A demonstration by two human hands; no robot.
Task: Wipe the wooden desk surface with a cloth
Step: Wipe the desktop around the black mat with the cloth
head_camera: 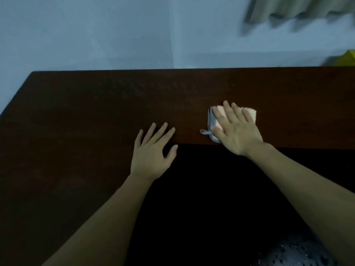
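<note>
Nearest the camera, two bare forearms reach up from the bottom edge over a dark gap below the desk. The left hand (151, 152) lies flat at the near edge of the wooden desk (96, 104), fingers straight and spread, holding nothing; it seems to serve as a brace. The right hand (235, 129) presses flat on the cloth (250, 112), a folded pinkish pad with a striped grey border and a small loop sticking out at its left, which sits on the desk near the front edge, right of centre. Its fingers lie straight across the cloth rather than curled round it. To wipe well from here, I judge the palm should keep even downward pressure so the pad slides as one piece and does not bunch, moving in long overlapping passes along the grain, out to the far edge by the wall and over to the left end, which looks to be the larger share of the surface. The light is dim, so dust, streaks or already wiped patches cannot be made out. The desk's right end is cut off by the frame, as are a yellow object (350, 56) and a blurred curtain (299, 8) at the upper right; a patterned fabric at the bottom right is too dark to identify.
</note>
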